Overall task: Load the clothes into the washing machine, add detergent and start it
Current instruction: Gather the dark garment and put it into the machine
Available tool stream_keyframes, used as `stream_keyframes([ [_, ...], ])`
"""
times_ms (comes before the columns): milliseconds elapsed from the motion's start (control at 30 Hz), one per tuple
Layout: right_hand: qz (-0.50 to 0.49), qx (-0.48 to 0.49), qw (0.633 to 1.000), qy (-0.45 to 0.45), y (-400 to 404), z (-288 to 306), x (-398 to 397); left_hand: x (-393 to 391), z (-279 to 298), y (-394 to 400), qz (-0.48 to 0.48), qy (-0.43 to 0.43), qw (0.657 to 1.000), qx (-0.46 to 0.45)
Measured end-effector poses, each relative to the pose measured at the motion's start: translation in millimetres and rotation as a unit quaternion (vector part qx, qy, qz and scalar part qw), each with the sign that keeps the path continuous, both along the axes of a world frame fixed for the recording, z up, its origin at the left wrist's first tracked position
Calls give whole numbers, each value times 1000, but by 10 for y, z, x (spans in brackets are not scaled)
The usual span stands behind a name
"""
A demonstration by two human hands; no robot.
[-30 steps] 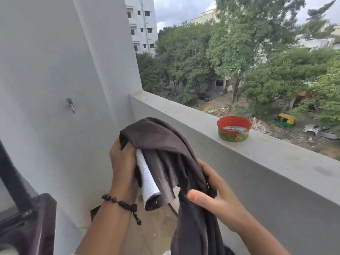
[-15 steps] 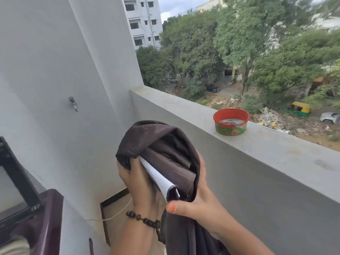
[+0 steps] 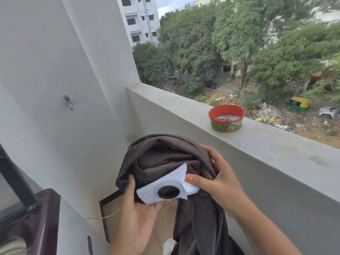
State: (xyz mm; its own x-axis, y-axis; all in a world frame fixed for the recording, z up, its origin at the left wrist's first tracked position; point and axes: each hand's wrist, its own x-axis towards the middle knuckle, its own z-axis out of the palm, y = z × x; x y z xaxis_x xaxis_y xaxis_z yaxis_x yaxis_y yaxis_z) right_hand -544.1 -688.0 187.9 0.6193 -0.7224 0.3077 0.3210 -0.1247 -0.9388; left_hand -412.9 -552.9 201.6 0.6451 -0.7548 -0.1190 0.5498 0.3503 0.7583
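1. Garment: dark brown soft woven cloth (image 3: 165, 159), bunched into a dome at centre-bottom of frame, long tail hanging straight down toward bottom edge. Held in mid-air, clear of parapet and floor.
2. Sewn or stuck to it: white perforated fabric patch with round hole (image 3: 165, 188), mesh-like texture, brown cloth showing through the hole.
3. Left hand (image 3: 136, 218): lower centre, palm up under the bundle, fingers curled round cloth and the patch's lower edge. Firm hold.
4. Right hand (image 3: 219, 181): right of the bundle, fingers curled over the cloth's upper right fold, thumb pressing on the patch's right corner. Also gripping.
5. Key relation: washing machine, dark maroon glossy top edge (image 3: 46, 227), at lower left of frame, below and left of the bundle; drum opening not visible. Left hand nearer to it. Hanging tail runs vertically, so likely needs gathering up before the swing left and down, else could drag or catch on the machine's edge.
6. Judged step: inspecting the garment before loading; loading barely begun, detergent and start not yet reached.
7. Surroundings: grey rough concrete parapet ledge (image 3: 276, 153) running diagonally at right; red-rimmed round tub with green floral side (image 3: 226, 118) standing on it, well apart from the hands. White painted wall, small metal hook (image 3: 68, 102) at upper left.
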Motion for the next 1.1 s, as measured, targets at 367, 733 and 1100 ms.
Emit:
stream_keyframes([
  [367, 52, -229, 951, 200, -75, 248, -108, 134, 96, 426, -26, -673, 709, 211],
  [733, 151, -347, 886, 267, -45, 428, -133, 215, 280, -174, -214, -678, 652, 263],
  [1100, 168, -106, 971, 134, -352, 132, -257, 451, 308, -154, -120, -460, 873, 111],
])
